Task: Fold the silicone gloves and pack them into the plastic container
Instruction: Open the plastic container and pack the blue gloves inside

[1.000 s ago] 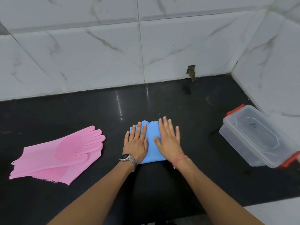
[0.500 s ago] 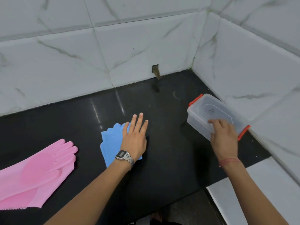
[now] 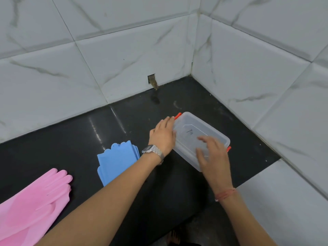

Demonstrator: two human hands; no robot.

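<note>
Both hands are on the plastic container (image 3: 200, 139), which sits lid on toward the right side of the black counter (image 3: 71, 139) near the tiled corner. Left hand (image 3: 162, 134) reaches across, fingers flat against its left end by the red clip (image 3: 178, 115). Right hand (image 3: 212, 153) rests on the lid, fingers loosely spread and a bit blurred. Folded blue gloves (image 3: 116, 161) lie just left of that forearm, pink gloves (image 3: 33, 206) unfolded at far left

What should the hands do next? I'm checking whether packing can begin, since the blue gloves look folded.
Probably unclip the lid first. The plastic container looks closed, its red clips down, with the left hand and right hand on it, while the folded blue gloves wait on the counter.
</note>
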